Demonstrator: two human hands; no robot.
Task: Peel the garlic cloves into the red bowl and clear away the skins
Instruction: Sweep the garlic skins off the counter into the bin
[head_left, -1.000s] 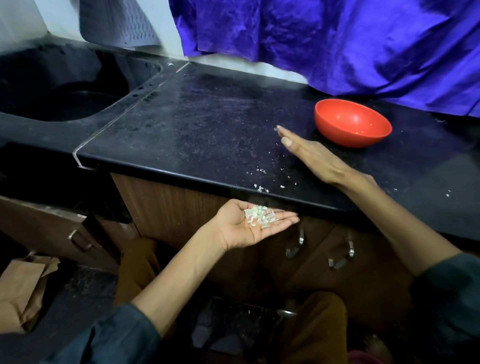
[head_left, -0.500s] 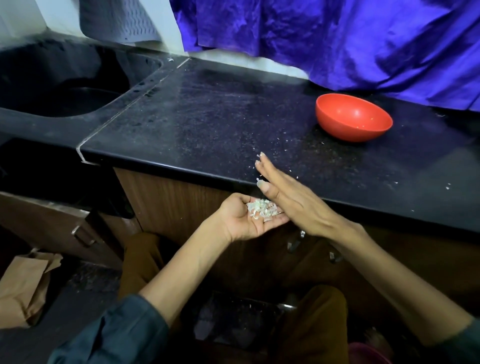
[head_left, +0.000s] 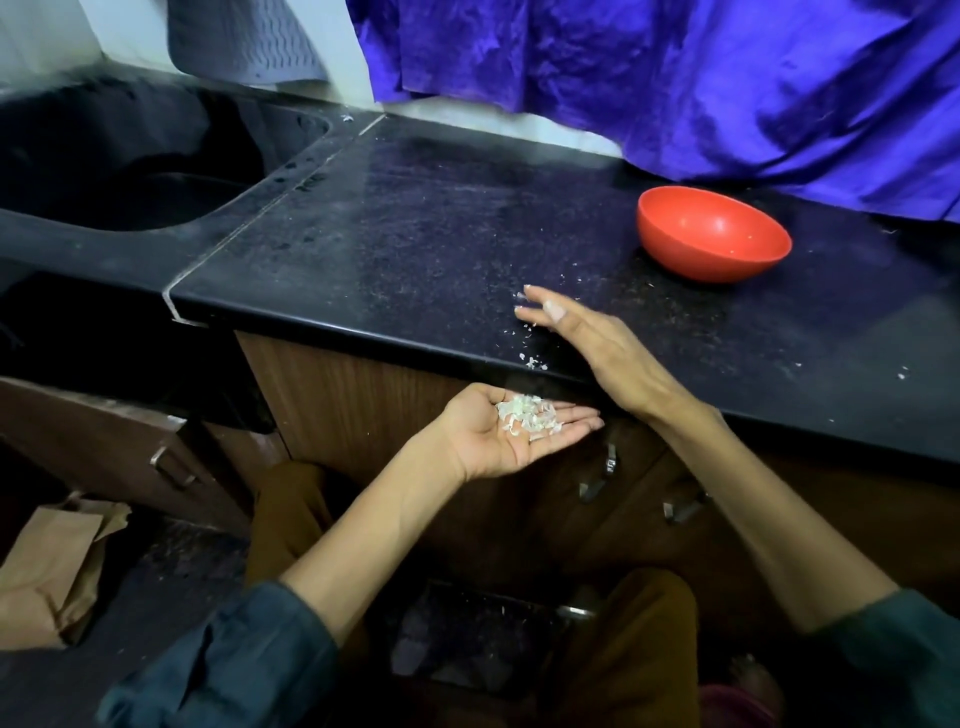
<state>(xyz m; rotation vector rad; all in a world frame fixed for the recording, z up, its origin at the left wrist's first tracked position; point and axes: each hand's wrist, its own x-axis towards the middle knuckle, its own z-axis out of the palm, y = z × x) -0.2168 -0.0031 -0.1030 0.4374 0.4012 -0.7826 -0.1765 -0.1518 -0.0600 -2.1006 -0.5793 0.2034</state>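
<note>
Here skins (head_left: 527, 417) lie loose on the cupped left hand (head_left: 506, 434)

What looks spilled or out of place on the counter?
Small garlic skin scraps lie loose near the black counter edge, by the right hand. The left hand holds the collected skins below.

A dark speckled tabletop (head_left: 415, 249) runs into a black sink (head_left: 119, 171) on the left. Purple cloth (head_left: 675, 78) drapes the pale wall behind. Below, wooden cabinets (head_left: 353, 400) (metal handles) and perhaps a paper bag (head_left: 52, 566) on the dim floor.
</note>
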